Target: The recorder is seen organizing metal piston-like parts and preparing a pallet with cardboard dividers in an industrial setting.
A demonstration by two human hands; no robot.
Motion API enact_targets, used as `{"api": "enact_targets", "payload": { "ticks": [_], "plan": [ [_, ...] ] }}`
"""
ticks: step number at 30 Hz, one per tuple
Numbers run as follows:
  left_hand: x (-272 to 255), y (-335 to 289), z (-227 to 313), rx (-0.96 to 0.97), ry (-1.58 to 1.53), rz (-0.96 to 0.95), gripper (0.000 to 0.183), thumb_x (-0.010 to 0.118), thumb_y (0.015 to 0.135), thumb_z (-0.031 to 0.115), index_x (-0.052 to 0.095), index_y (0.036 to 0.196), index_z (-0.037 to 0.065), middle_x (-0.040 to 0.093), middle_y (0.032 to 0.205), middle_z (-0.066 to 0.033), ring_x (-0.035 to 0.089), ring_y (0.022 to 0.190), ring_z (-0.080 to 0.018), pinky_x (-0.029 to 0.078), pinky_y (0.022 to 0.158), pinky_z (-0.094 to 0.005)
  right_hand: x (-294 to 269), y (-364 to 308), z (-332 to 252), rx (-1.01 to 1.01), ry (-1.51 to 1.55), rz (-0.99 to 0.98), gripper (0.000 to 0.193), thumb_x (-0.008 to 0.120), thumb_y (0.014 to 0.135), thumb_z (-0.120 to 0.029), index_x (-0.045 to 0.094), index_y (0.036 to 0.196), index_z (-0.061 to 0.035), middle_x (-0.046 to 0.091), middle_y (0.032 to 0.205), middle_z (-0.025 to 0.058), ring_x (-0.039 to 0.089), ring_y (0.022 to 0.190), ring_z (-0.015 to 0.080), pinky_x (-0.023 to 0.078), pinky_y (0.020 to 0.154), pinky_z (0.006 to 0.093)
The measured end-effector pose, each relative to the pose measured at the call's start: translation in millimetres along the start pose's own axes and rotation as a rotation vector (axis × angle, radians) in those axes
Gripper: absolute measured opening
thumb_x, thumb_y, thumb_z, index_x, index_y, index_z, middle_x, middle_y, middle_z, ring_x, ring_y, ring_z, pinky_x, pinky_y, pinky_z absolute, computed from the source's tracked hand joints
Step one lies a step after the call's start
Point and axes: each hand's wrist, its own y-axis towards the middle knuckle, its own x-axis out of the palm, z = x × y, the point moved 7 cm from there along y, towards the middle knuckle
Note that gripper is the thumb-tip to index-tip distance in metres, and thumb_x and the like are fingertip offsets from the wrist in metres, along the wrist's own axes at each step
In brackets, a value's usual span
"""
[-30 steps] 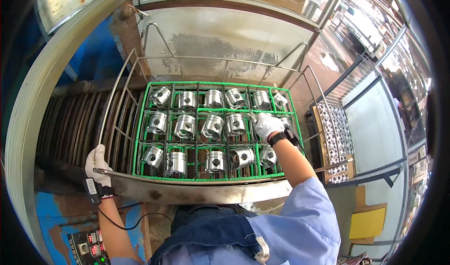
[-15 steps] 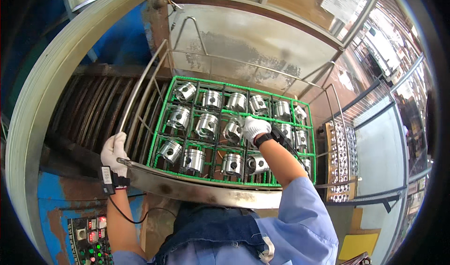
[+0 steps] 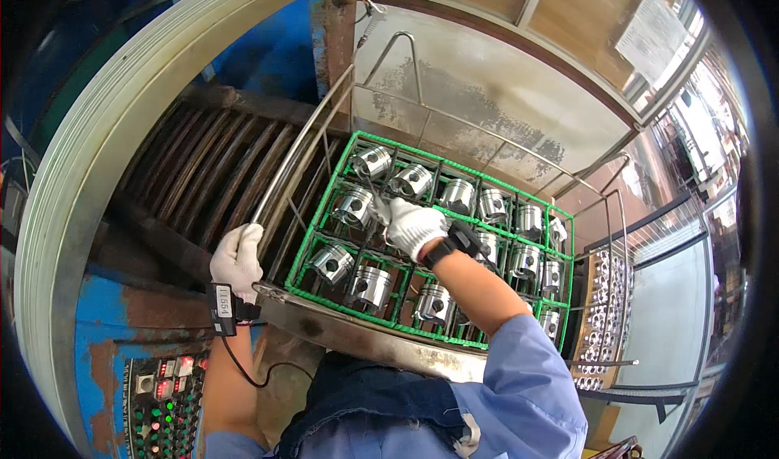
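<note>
Head view: bright silver pistons (image 3: 371, 287) sit in rows inside a wire basket (image 3: 438, 162) whose bars are partly wrapped in green, each piston in its own compartment. They are short, polished cylinders with thin ring grooves near one end and a dark round hole through the side; some show a scooped, hollow skirt. They lean at differing angles, and light streaks run along their curved walls.

The basket rests in a metal tray (image 3: 349, 329) with a rail (image 3: 299, 160) rising around it. At its near left corner, the gloved left hand (image 3: 236, 260) has its fingers folded round the rail's lower end. The gloved right hand (image 3: 412, 228) reaches over the middle row, fingers partly bent and pointing left, beside the leftmost piston there. Its fingertips blur against metal, so I cannot tell whether it has hold of a piston.

Dark bars (image 3: 215, 163) lie left of the tray; a control panel (image 3: 166, 410) with lit buttons stands at lower left.
</note>
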Motion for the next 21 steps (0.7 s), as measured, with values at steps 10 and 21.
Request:
{"api": "enact_targets", "payload": {
  "ticks": [10,21],
  "plan": [
    [5.0,-1.9,3.4,-0.008,-0.022,-0.066,0.026,0.062,0.092,0.023,0.069,0.102,0.000,0.059,0.065,0.0017,0.047,0.047,-0.0038,0.038,0.046,-0.0215,99.8,134.5,3.9,0.135,-0.275,-0.252,0.040,0.053,0.093,-0.025,0.055,0.133,-0.0231,0.063,0.122,0.0130,0.059,0.112,0.0443,0.040,0.082,0.0763],
    [-3.3,-2.1,-1.5,-0.020,0.004,-0.051,0.028,0.062,0.092,0.022,0.069,0.106,-0.001,0.063,0.070,-0.0008,0.050,0.051,-0.0048,0.041,0.049,-0.0223,74.4,111.4,-13.2,0.159,-0.102,-0.121,0.034,0.054,0.092,-0.025,0.061,0.125,-0.0226,0.064,0.124,0.0087,0.060,0.113,0.0399,0.045,0.080,0.0684]
  ]
}}
